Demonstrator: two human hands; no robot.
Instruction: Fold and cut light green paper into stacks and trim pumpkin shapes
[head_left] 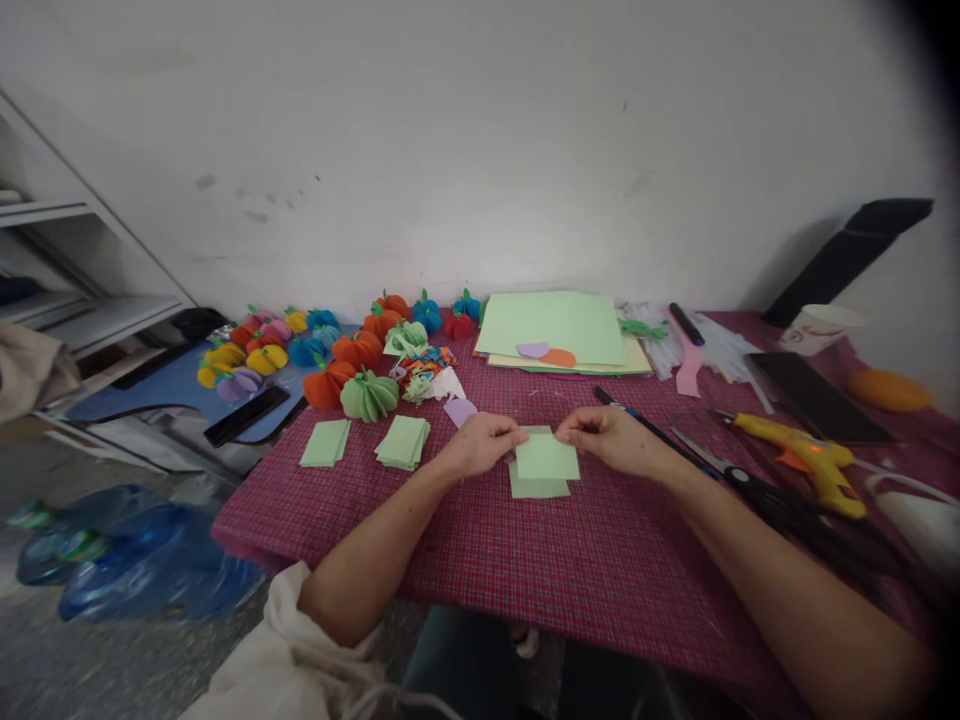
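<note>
Between both hands I hold a light green paper piece (548, 458) by its upper corners. My left hand (484, 444) pinches the left corner, and my right hand (606, 438) pinches the right one. Below and partly behind it, another green paper piece (539, 488) shows over the tablecloth. To the left of my left hand sit a small stack of green paper pieces (403, 443) and a second green stack (325, 443). A purple paper scrap (460, 411) lies just beyond my left hand.
Paper pumpkins (358, 350) in several colours stand at the back left. Large green sheets (553, 325) lie against the wall. On the right are scissors (739, 478), a yellow glue gun (806, 455), a dark phone-like slab (814, 395) and a paper cup (817, 328).
</note>
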